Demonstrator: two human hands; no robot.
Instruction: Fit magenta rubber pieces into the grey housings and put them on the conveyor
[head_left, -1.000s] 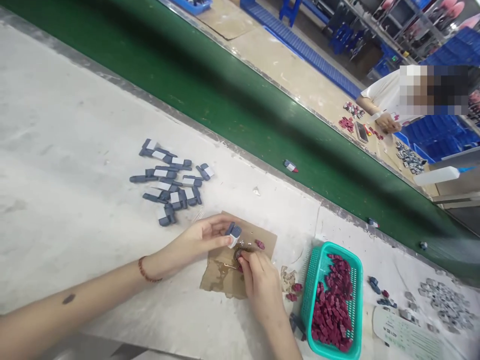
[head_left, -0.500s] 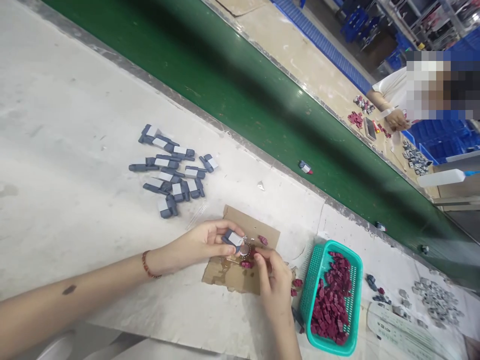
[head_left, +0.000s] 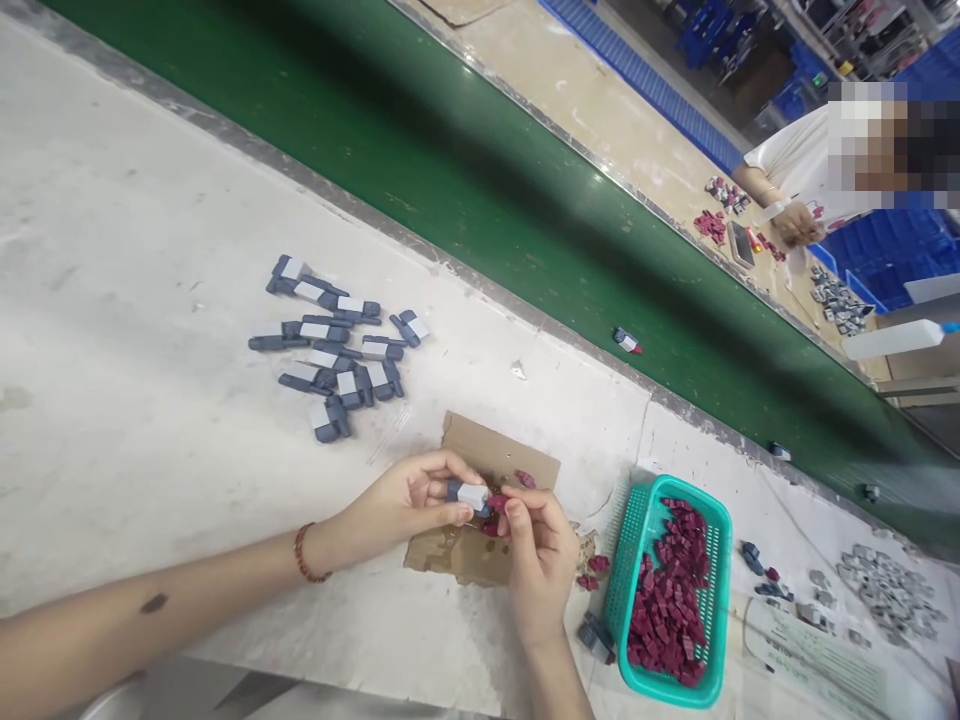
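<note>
My left hand [head_left: 420, 492] grips a small dark-blue and light-grey plastic part [head_left: 469, 496] between thumb and fingers, its grey face upward. In my right hand [head_left: 541, 540], thumb and forefinger pinch a small maroon plastic piece [head_left: 496, 503], held against the right end of the blue-grey part. Whether the two are joined, I cannot tell. Both hands are over a stained piece of cardboard [head_left: 536, 455]. On it lies another maroon piece [head_left: 526, 479], and more maroon shows partly hidden beneath my fingers.
A teal basket [head_left: 724, 560] of maroon pieces stands to the right. Several blue-grey parts [head_left: 330, 330] lie at left. Beyond runs a green conveyor belt [head_left: 465, 190] carrying a few parts. Grey pieces [head_left: 889, 590] lie far right. Across the belt, a person's hand [head_left: 797, 224] is near parts.
My right hand has brought the maroon piece up to the end of the blue-grey part, which my left hand has turned slightly. Parts on the belt have shifted right in view.
</note>
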